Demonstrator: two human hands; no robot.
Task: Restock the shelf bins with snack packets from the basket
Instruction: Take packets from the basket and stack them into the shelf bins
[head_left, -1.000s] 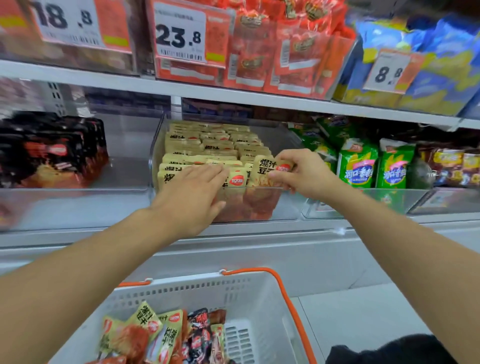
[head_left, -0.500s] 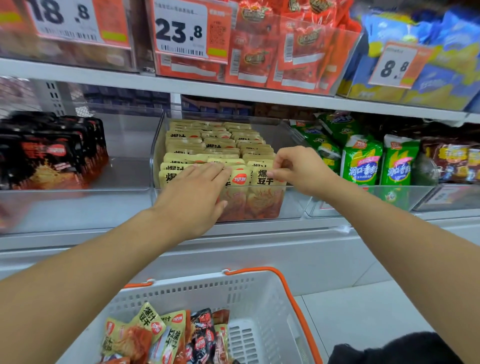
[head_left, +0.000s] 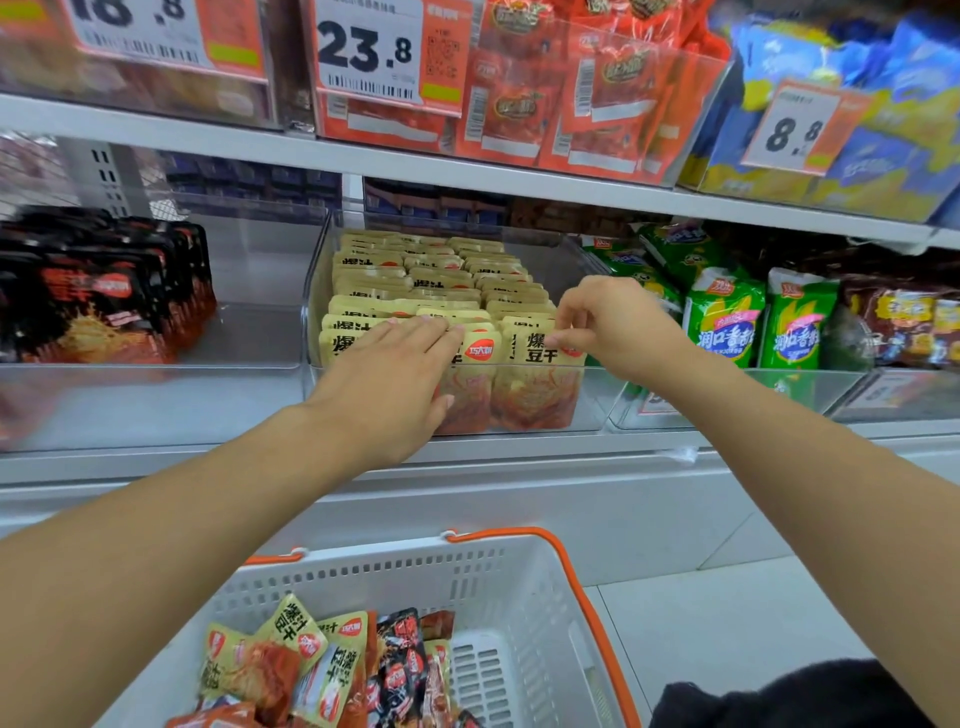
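The front yellow packet (head_left: 540, 364) stands upright at the front right corner of the clear bin (head_left: 587, 400) on the middle shelf, its face toward the camera and its long axis vertical; behind it the bin is packed with rows of like packets. The right hand (head_left: 613, 325) sits at that packet's upper right corner, thumb and forefinger closed in a pinching grip on its top edge, the other fingers loosely curled above; the packet lies just below and left of the grip. The left hand (head_left: 395, 379) lies flat, fingers straight and together, pressing on the tops of the front packets on the bin's left side, thumb down over the bin's front wall; it holds nothing. The right hand is the nearer to the corner packet, so seating it looks like that hand's job, pushing straight down along the packet's length.

Below, the white basket (head_left: 524, 587) with orange handles holds more yellow and black packets (head_left: 322, 660); black packets (head_left: 104, 291) fill the bin to the left and green packets (head_left: 727, 327) the one to the right.
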